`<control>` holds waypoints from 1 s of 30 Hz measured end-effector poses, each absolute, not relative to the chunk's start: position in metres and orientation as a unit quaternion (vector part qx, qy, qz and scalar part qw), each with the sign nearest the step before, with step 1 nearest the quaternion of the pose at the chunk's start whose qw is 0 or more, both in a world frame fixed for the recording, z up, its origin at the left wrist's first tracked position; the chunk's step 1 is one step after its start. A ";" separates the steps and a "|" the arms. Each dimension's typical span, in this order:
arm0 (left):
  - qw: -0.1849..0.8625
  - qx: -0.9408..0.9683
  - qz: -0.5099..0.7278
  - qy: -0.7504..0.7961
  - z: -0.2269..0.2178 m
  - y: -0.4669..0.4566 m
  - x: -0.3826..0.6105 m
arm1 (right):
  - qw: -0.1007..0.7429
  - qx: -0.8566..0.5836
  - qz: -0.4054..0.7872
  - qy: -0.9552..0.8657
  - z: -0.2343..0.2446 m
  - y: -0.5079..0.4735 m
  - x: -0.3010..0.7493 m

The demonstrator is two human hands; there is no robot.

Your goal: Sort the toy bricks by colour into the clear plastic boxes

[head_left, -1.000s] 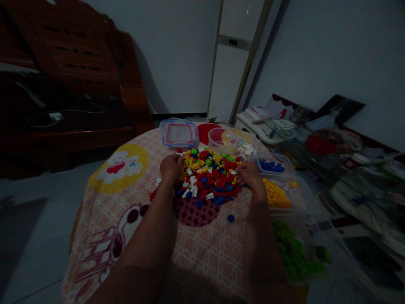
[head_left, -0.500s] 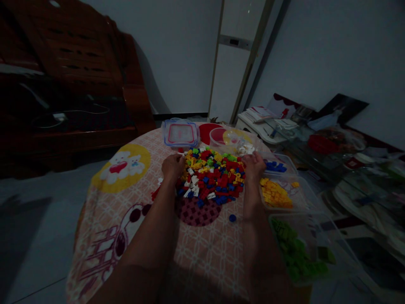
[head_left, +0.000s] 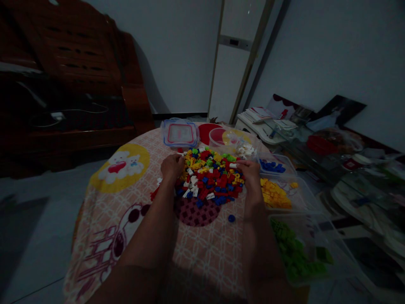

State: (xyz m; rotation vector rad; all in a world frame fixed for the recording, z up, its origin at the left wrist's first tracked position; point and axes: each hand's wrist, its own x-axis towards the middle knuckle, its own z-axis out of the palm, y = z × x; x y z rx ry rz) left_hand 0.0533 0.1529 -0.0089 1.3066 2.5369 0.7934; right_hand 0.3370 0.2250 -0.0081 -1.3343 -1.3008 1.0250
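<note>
A heap of small mixed bricks (head_left: 210, 176), red, blue, yellow, green and white, lies on a round table under a patterned cloth (head_left: 126, 198). My left hand (head_left: 171, 165) rests at the heap's left edge with its fingers curled; what they hold is hidden. My right hand (head_left: 249, 172) sits at the heap's right edge and pinches a small white brick (head_left: 233, 165) at its fingertips. One blue round piece (head_left: 231, 218) lies alone in front of the heap.
Clear tubs line the right side: white bricks (head_left: 246, 149), blue bricks (head_left: 272, 166), yellow bricks (head_left: 274, 193), green bricks (head_left: 292, 253). A lidded box (head_left: 179, 133) and a red-rimmed bowl (head_left: 221, 136) stand behind the heap. Clutter covers the floor at right; dark wooden furniture (head_left: 63, 84) stands at left.
My right hand went out towards the tub of white bricks, then came back to the heap's right edge, now pinching a white brick. My left hand stayed put.
</note>
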 end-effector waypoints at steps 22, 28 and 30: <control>0.092 0.437 0.265 0.855 -0.005 0.150 0.056 | 0.620 -0.466 0.464 -0.427 0.010 0.221 0.322; 0.089 0.437 0.264 0.855 -0.007 0.152 0.055 | 0.366 -0.505 0.455 -0.635 0.023 0.195 0.299; 0.089 0.438 0.267 0.854 -0.006 0.151 0.056 | 0.296 -0.509 0.371 -0.718 0.025 0.187 0.286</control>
